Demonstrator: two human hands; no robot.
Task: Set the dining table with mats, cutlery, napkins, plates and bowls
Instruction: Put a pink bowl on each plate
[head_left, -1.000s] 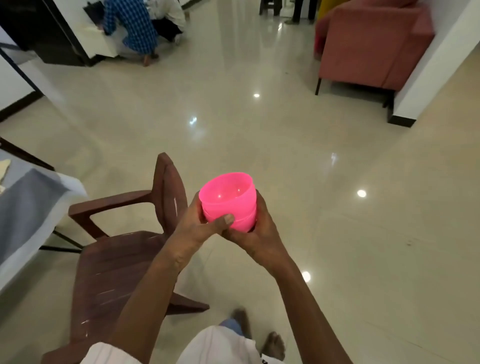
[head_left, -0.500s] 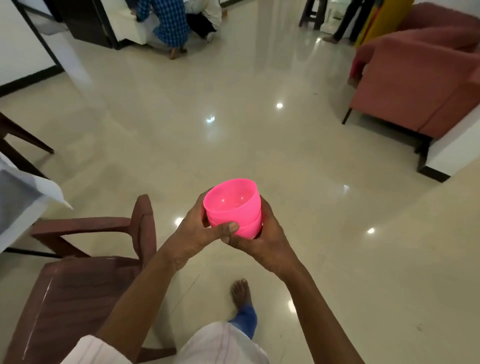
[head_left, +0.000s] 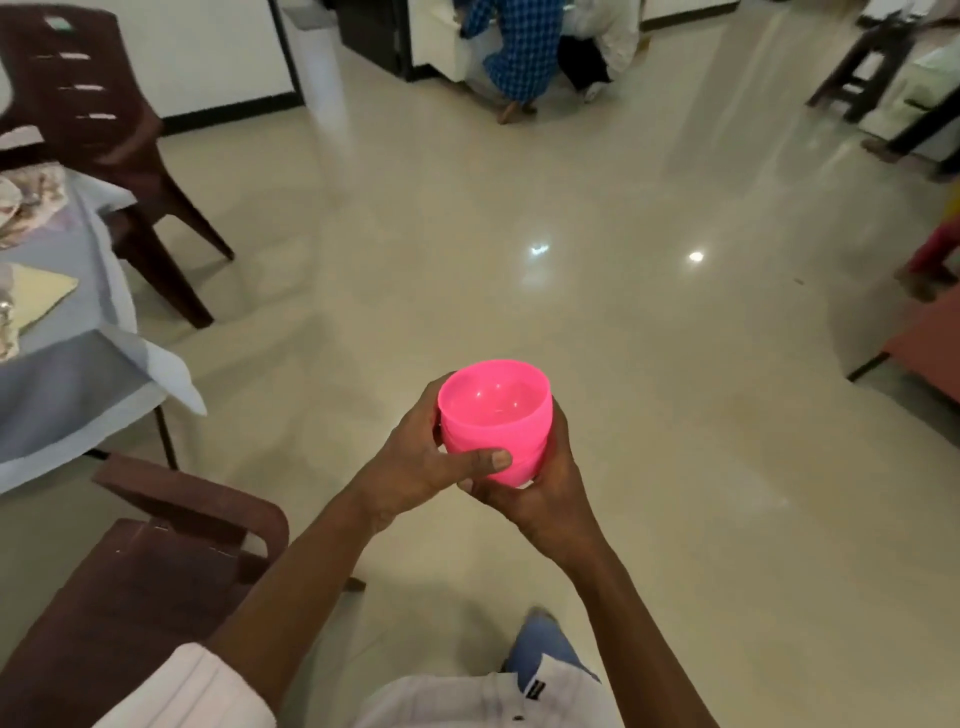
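Pink bowls (head_left: 493, 415), nested in a small stack, sit upright between both your hands, out over the tiled floor (head_left: 649, 364) and well right of the dining table (head_left: 78, 374). Your left hand (head_left: 415, 462) grips the stack's near side, thumb laid flat across the front wall. Your right hand (head_left: 540, 499) cups the base and far side, fingers curled round it. On the table's grey-and-white cloth lies a cream folded napkin (head_left: 36, 296). One brown plastic chair (head_left: 156, 571) stands just beside the table's near corner; another brown chair (head_left: 104, 130) stands at its far end.
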